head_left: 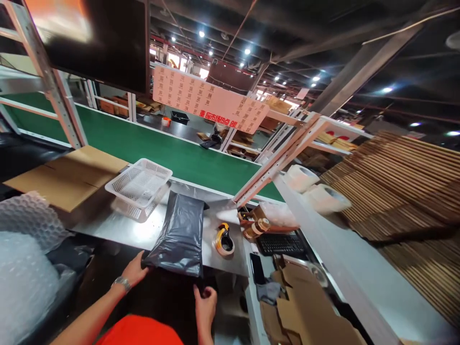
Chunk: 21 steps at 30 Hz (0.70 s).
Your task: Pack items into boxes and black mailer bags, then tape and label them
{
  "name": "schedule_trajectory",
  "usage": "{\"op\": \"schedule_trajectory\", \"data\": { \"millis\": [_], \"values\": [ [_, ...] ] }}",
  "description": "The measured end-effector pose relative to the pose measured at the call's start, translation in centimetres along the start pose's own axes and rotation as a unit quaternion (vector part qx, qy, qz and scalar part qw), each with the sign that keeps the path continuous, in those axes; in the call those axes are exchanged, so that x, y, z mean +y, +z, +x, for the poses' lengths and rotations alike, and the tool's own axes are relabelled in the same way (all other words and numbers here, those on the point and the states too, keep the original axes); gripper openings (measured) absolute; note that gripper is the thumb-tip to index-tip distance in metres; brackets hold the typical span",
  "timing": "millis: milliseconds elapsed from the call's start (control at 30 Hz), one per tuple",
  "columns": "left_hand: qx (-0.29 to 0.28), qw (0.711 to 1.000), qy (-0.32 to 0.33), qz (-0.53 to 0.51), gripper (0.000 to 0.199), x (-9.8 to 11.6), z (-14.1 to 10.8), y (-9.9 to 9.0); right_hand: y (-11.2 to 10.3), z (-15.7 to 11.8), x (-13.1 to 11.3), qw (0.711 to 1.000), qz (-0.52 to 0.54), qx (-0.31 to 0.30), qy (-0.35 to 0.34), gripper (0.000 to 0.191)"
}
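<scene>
Bag held by its near end, both hands low

Left hand (134, 272) pinched on the near-left corner of the dark plastic bag (182, 230); right hand (206, 304), apart from it, at the near-right corner, grip too dark to confirm. Step, my read: squaring or shifting the bag; next move calls for even tension on both corners. Bag flat on metal table (212, 218), near end at front edge. Long axis runs away from wearer, far end toward green belt (201, 165), leaning slightly right. Basket (144, 181) left, tape dispenser (225, 243) right.
</scene>
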State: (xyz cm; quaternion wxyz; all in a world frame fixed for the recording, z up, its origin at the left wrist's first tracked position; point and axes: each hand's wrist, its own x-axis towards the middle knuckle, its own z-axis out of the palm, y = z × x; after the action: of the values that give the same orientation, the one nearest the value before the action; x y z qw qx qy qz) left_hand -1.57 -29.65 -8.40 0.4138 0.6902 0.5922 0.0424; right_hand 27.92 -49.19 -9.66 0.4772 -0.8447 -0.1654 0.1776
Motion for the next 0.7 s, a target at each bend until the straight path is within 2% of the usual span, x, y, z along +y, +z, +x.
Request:
{"op": "schedule_trajectory", "data": {
  "millis": [33,67,133,200,267,367,433,500,567,600,667,700],
  "values": [
    [-0.008,1.000,-0.008,0.019,0.075,0.4,0.1,0.1,0.3,0.7,-0.1,0.997,-0.033,0.045,-0.057,0.068],
    [-0.018,0.999,-0.013,0.041,0.066,0.7,0.2,0.0,0.5,1.4,-0.3,0.991,-0.058,0.063,-0.101,0.066],
    [-0.029,0.997,-0.015,0.069,0.052,0.6,0.4,-0.5,0.5,2.5,-0.5,0.984,-0.083,0.019,-0.155,0.054],
    [-0.032,0.996,-0.012,0.084,0.044,-0.1,0.5,-1.3,-0.1,3.4,-0.3,0.978,-0.088,-0.055,-0.180,0.041],
    [-0.033,0.995,-0.014,0.096,0.038,-1.0,0.7,-2.1,-1.5,4.2,0.3,0.973,-0.095,-0.092,-0.188,0.042],
    [-0.041,0.995,-0.008,0.092,0.035,-1.9,1.1,-2.7,-3.4,5.4,1.1,0.973,-0.101,-0.093,-0.186,0.044],
    [-0.057,0.996,-0.002,0.072,0.034,-2.1,1.4,-2.6,-3.7,5.6,0.8,0.972,-0.103,-0.081,-0.195,0.045],
    [-0.075,0.996,-0.001,0.045,0.030,-2.2,1.5,-2.3,-2.7,4.9,-0.4,0.968,-0.099,-0.060,-0.221,0.048],
    [-0.091,0.996,-0.005,0.020,0.025,-2.4,1.6,-2.0,-0.4,3.3,-2.4,0.949,-0.099,-0.073,-0.291,0.057],
    [-0.098,0.995,-0.006,0.009,0.024,-2.5,1.7,-1.9,1.0,2.4,-3.5,0.928,-0.107,-0.102,-0.341,0.062],
    [-0.105,0.994,-0.008,-0.009,0.027,-2.7,2.0,-1.9,3.7,0.7,-5.3,0.868,-0.147,-0.189,-0.434,0.071],
    [-0.107,0.994,-0.008,-0.018,0.030,-2.9,2.1,-2.1,4.6,0.3,-6.0,0.840,-0.182,-0.239,-0.453,0.072]
  ]
}}
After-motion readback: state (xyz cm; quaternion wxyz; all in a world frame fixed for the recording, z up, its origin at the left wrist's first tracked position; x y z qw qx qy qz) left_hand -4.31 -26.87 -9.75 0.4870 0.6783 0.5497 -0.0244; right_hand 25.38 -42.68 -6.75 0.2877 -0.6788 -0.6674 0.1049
